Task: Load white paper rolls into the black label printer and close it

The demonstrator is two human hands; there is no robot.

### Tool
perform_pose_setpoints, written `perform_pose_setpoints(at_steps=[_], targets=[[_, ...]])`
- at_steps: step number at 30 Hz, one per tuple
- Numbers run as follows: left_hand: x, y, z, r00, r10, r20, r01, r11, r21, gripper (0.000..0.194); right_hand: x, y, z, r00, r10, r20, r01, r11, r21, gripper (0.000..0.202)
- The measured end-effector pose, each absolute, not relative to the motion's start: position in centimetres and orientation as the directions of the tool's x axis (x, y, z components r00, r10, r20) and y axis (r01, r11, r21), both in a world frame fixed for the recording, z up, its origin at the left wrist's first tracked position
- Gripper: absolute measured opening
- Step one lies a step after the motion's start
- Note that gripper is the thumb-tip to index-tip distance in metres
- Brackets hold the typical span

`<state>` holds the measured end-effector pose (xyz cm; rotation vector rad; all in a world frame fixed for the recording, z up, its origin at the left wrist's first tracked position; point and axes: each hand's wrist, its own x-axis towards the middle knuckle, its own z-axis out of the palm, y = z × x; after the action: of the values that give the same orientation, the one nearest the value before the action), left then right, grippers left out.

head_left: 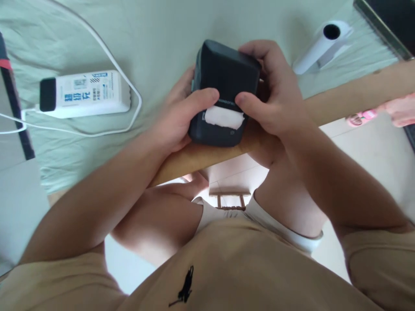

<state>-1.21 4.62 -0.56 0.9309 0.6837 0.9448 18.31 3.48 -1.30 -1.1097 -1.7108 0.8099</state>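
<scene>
- The left hand [177,114] grasps the black label printer [227,73] by its near left side, thumb flat on the upper face, most of its other fingers hidden beneath.
- The right hand [279,88] grips the opposite side, index finger curled at the far corner, thumb pressing near the brand lettering.
- So the printer sits between both hands, tilted, over the table's wooden edge [194,159]; whether its underside touches the table cannot be told.
- The two-sided hold probably keeps the case steady, with the thumbs beside the ragged white paper patch [224,117] and leaving it exposed.
- Left of the left hand, well apart, a white power bank [90,94] with blue lettering lies on the pale green cloth [162,34].
- Its white cable [140,101] loops between power bank and left hand, the likeliest snag on that side.
- Beyond the right hand, a white paper roll [311,49] lies near, its dark core showing; farther right is a black object [392,21], cut off by the frame.
</scene>
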Motion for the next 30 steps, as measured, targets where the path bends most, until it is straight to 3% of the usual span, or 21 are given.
perform_pose_setpoints(at_steps=[7,13,19,24,27,30], targets=[[-1.0,5.1,-1.3,0.457,0.889,-0.014,-0.398,0.219,0.891,0.022,19.0,4.7,-2.5,-0.227,0.884,0.409,0.351,0.466,-0.812,0.076],[-1.0,5.2,-1.0,0.457,0.887,-0.061,-0.381,0.258,0.888,0.031,18.8,4.1,-1.8,-0.250,0.880,0.404,0.370,0.472,-0.800,0.044],[-1.1,4.6,-0.6,0.398,0.916,-0.051,-0.354,0.205,0.913,0.036,18.6,3.6,-1.1,-0.242,0.906,0.348,0.351,0.416,-0.839,0.045],[-0.3,3.2,1.4,0.237,0.953,-0.191,-0.321,0.262,0.910,0.027,18.5,3.8,-1.2,-0.261,0.913,0.313,0.354,0.392,-0.849,0.046],[0.7,2.1,2.5,0.220,0.939,-0.263,-0.452,0.337,0.826,0.035,18.5,3.7,-1.3,-0.304,0.896,0.323,0.346,0.419,-0.839,0.050],[1.2,1.3,2.7,0.091,0.927,-0.364,-0.519,0.356,0.778,0.035,18.6,3.6,-1.0,-0.353,0.896,0.270,0.376,0.400,-0.836,0.051]])
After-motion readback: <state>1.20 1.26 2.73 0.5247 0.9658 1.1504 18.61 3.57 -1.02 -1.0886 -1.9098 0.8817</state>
